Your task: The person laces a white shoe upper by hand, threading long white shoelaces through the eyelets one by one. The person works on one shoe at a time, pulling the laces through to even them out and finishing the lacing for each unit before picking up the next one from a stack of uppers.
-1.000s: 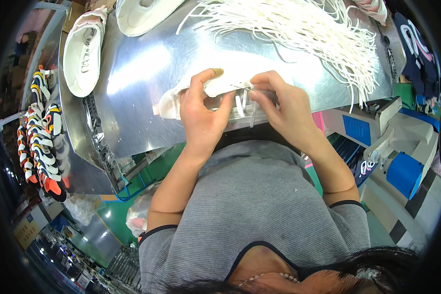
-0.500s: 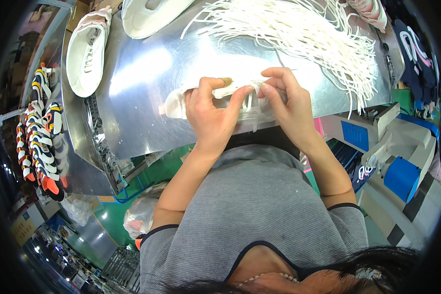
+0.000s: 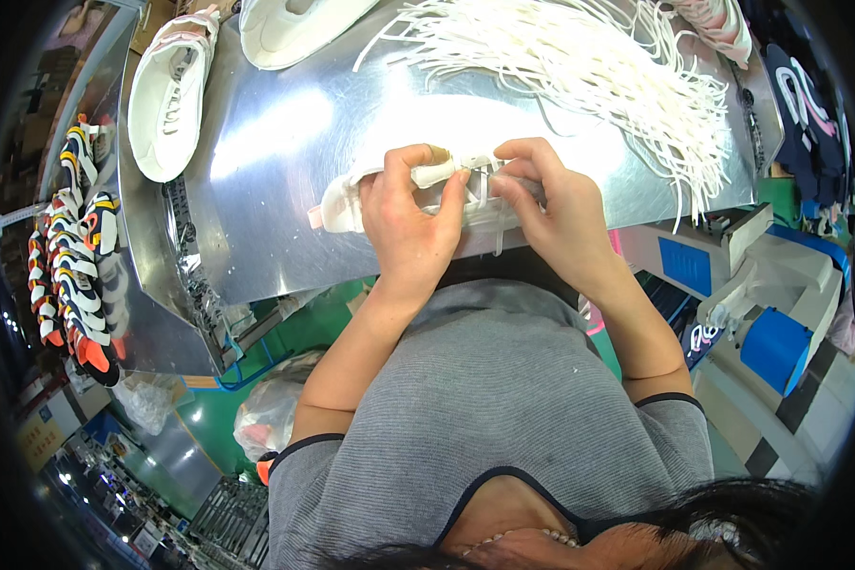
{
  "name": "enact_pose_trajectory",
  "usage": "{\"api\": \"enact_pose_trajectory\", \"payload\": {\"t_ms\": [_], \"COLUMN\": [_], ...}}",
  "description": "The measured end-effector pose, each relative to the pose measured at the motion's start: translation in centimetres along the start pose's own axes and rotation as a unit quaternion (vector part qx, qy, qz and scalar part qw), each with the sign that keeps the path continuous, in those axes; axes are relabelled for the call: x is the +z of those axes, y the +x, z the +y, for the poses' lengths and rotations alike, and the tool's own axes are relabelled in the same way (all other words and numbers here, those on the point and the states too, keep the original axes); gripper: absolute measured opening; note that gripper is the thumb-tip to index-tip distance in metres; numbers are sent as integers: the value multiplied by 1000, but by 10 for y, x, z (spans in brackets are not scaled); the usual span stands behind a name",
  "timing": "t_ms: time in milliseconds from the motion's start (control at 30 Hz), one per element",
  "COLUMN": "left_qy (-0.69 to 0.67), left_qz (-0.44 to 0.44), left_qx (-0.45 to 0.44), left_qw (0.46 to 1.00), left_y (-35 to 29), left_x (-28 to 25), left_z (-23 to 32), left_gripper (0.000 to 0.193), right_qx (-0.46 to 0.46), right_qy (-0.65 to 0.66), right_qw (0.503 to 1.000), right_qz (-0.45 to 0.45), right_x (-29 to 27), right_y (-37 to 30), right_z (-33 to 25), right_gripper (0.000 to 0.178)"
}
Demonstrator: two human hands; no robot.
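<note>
A white shoe upper [image 3: 340, 205] lies on its side at the near edge of the metal table, partly hidden under both hands. My left hand [image 3: 407, 214] is closed around its upper edge, the forefinger and thumb pressing near the eyelet strip. At the eyelets, my right hand [image 3: 562, 211] has thumb and forefinger pinched together on a white shoelace [image 3: 484, 186]. The lace crosses the shoe's opening, and a loose end hangs down in front of the shoe. My right fingers partly hide the toe side.
A heap of white laces [image 3: 579, 66] spreads over the far right of the metal table [image 3: 266, 209]. A laced white shoe [image 3: 169, 104] stands at the left, another pale shoe [image 3: 299, 33] at the back. Coloured shoe parts [image 3: 78, 266] are stacked far left; a grey-and-blue machine [image 3: 774, 313] stands right.
My left thumb has drawn back and down from the eyelets. The right fingertips have shifted slightly left, the lace strands between the hands showing more clearly.
</note>
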State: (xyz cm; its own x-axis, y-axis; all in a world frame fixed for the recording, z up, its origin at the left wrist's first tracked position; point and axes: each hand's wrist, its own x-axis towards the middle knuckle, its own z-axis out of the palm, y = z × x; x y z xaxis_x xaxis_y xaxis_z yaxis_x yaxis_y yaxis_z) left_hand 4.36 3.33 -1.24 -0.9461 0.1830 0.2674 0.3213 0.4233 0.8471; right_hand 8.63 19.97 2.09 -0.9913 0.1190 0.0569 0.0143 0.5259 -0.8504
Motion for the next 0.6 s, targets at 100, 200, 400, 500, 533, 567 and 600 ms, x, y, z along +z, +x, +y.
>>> {"api": "enact_pose_trajectory", "payload": {"t_ms": [100,200,400,500,533,567,600], "left_qy": [24,80,-8,-189,-207,-227,-232], "left_qz": [-2,-2,-71,-77,-85,-91,-86], "left_qx": [10,51,41,-80,-103,-125,-155], "left_qw": [1000,996,997,976,969,962,956], "left_y": [0,-2,-3,2,4,7,7], "left_x": [0,-1,-6,-13,-16,-17,-17], "left_z": [2,2,-2,2,5,7,4], "left_gripper": [32,31,34,36,36,36,36], "right_qx": [-22,-45,-143,-121,-101,-82,-33], "right_qy": [-44,-138,-241,-173,-166,-161,-146], "right_qw": [999,989,960,977,980,983,988], "right_qz": [4,4,-27,-37,-37,-38,-40], "right_x": [3,8,32,11,-6,-19,-26], "right_y": [3,6,31,30,20,13,9], "right_z": [1,-2,3,7,3,1,2], "right_gripper": [24,26,31,25,23,21,20]}}
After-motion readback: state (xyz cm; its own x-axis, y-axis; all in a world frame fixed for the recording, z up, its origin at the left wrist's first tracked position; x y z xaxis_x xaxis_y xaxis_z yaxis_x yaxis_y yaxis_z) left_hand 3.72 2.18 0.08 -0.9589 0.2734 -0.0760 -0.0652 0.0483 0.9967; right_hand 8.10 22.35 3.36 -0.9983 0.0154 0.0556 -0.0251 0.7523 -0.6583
